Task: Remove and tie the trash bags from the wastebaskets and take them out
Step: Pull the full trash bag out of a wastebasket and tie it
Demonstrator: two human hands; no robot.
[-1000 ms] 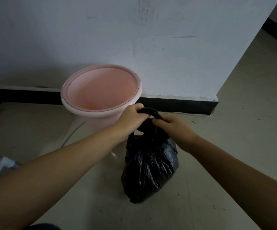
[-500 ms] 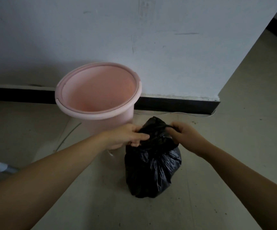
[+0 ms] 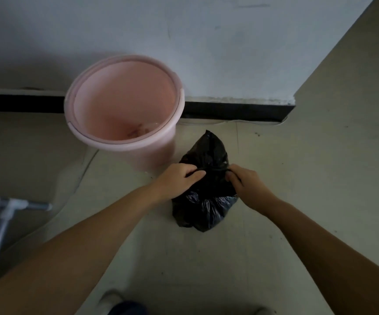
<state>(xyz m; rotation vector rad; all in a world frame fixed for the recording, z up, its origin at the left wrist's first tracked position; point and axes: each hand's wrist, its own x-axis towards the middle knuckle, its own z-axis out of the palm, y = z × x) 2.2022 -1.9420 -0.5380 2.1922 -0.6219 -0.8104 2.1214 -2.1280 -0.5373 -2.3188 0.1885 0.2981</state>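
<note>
Near the centre of the frame the black trash bag [image 3: 204, 196] sat on the floor [image 3: 297, 178], just to the right of the pink wastebasket [image 3: 122, 103]. A second before, both hands had held the bag's neck higher, close together; now they were lower and a little apart. The left hand [image 3: 181, 178] and the right hand [image 3: 243, 180] each pinched a strand of plastic tightly, pulling sideways. I judged the knot was being drawn tight, so carrying out came next. The bag's long axis ran up the frame, its loose tip pointing toward the wall [image 3: 206, 53].
</note>
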